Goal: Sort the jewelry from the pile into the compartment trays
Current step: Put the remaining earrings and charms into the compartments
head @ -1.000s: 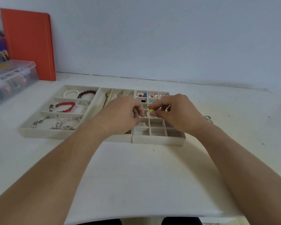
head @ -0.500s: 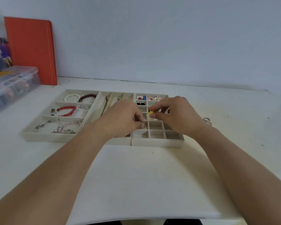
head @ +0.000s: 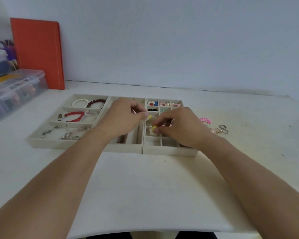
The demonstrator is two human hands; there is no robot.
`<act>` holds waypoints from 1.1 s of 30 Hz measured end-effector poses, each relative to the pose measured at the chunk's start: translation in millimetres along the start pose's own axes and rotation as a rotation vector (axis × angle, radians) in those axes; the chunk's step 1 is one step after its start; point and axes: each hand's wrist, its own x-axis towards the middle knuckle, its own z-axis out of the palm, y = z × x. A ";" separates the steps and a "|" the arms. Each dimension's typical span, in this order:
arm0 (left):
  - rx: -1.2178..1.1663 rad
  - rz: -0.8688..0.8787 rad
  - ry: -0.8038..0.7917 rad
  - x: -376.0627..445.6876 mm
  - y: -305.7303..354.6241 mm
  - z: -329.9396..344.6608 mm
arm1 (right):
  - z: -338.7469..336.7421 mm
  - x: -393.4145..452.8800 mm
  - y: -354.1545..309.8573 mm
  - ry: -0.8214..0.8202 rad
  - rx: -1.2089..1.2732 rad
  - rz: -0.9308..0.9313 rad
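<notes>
Left hand (head: 123, 118) and right hand (head: 181, 128), over the small-compartment tray (head: 169, 150), each pinching a yellow-and-white piece (head: 149, 116) (head: 153, 131).

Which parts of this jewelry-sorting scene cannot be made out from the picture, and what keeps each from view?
All in the head view:
- Middle tray: most compartments hidden by the left hand.
- Grid tray: right-side cells covered by the right hand.
- Yellow-and-white pieces pinched in both hands: too small and blurred to identify.
- Clear plastic box: cut off by the left edge, contents blurred.
- Keyrings: too small for detail.
</notes>
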 end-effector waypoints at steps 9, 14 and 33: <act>-0.084 -0.027 0.165 1.1 -0.2 2.4 | 13.6 8.0 0.5 -0.038 -0.088 -0.014; -0.107 -0.026 0.159 -1.2 2.3 4.4 | 9.9 5.7 -1.7 -0.070 -0.074 0.014; -0.406 -0.058 -0.008 -5.6 11.6 6.7 | -9.2 -1.5 1.6 0.219 0.267 0.013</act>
